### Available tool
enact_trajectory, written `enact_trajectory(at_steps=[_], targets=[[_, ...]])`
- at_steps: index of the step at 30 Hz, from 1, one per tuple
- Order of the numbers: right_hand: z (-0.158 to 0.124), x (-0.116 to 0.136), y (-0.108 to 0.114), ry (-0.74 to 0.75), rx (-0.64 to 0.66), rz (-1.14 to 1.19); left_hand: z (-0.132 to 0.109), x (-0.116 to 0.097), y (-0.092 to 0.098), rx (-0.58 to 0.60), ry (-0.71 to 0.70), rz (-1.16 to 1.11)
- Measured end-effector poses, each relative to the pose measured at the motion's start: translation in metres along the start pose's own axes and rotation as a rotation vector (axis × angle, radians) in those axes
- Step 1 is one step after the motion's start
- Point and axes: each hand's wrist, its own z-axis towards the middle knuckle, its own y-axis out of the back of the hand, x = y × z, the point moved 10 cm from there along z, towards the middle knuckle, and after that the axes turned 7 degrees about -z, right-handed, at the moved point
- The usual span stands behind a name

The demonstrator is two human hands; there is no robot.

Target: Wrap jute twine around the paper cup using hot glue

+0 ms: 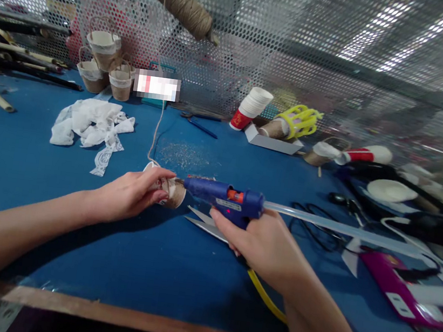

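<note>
My left hand (130,195) grips a small paper cup (177,197) lying on its side, part of its wall covered in brown twine. From that cup a strand of twine (155,135) runs up toward the spool (183,6) on the mesh panel. A blue hot glue gun (210,193) is in my right hand (266,242), its nozzle at the cup beside my left fingertips. Out of the gun's back sticks a long clear glue stick (320,221). Beneath my right hand lie scissors (209,228) with a yellow handle, partly hidden.
Several twine-wrapped cups with handles (120,84) stand at the back left, near white lace (88,121). Stacked paper cups (249,110) and a yellow plastic holder (300,122) are behind. At right lie a purple power strip (389,286) and black cables (315,227).
</note>
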Motion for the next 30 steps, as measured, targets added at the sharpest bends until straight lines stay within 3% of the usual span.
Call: enact_trajectory(at_steps=[4,16,30], targets=[[0.0,-0.012,-0.01,-0.133,0.097,0.087,0.0,-0.001,0.0,-0.016,-0.025,0.009],[-0.004,-0.014,-0.013,-0.189,0.139,0.149,0.001,0.003,0.001,0.01,0.025,-0.004],[-0.007,0.006,-0.004,0.114,0.047,-0.089,0.003,0.013,0.005,-0.054,0.102,-0.026]])
